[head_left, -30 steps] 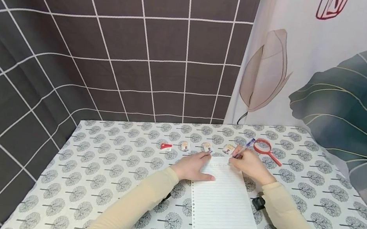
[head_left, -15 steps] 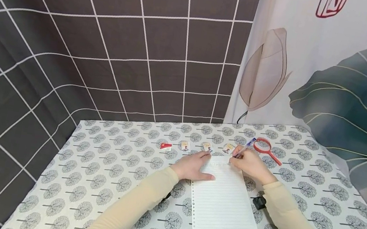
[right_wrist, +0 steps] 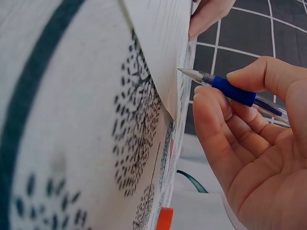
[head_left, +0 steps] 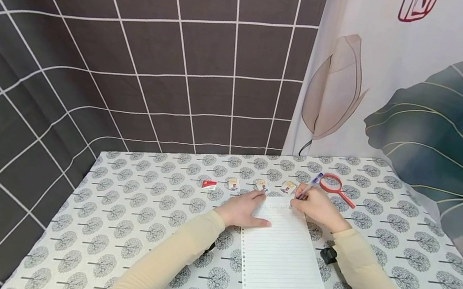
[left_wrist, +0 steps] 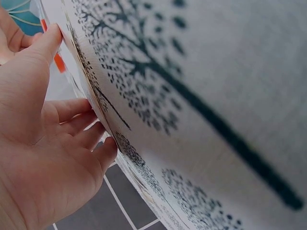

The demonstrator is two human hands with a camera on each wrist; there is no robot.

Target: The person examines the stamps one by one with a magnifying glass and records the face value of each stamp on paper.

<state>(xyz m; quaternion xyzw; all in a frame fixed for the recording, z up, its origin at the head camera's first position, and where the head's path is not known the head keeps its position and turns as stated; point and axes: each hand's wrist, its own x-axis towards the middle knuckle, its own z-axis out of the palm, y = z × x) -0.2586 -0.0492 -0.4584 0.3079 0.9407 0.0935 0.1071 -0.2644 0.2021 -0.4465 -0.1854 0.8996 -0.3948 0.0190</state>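
A lined sheet of paper (head_left: 282,257) with punched holes down its left side lies on the table. My right hand (head_left: 316,206) pinches a ballpoint pen (head_left: 314,182) with a blue grip, its tip at the top lines near the paper's right edge. In the right wrist view the pen's blue grip (right_wrist: 235,91) sits between thumb and fingers. Faint writing runs along the top line. My left hand (head_left: 241,209) rests on the upper left of the sheet, thumb spread out. In the left wrist view that hand (left_wrist: 57,129) touches the surface with extended fingers.
A red magnifying glass (head_left: 345,198) lies beyond my right hand. Along the back are a red-and-white card (head_left: 209,185) and several small picture cards, among them one at the left (head_left: 233,184) and one at the right (head_left: 288,188). A dark gridded curtain (head_left: 206,71) hangs behind.
The pen tip and my right hand have shifted very slightly to the right along the top of the sheet. My left hand stays in place.
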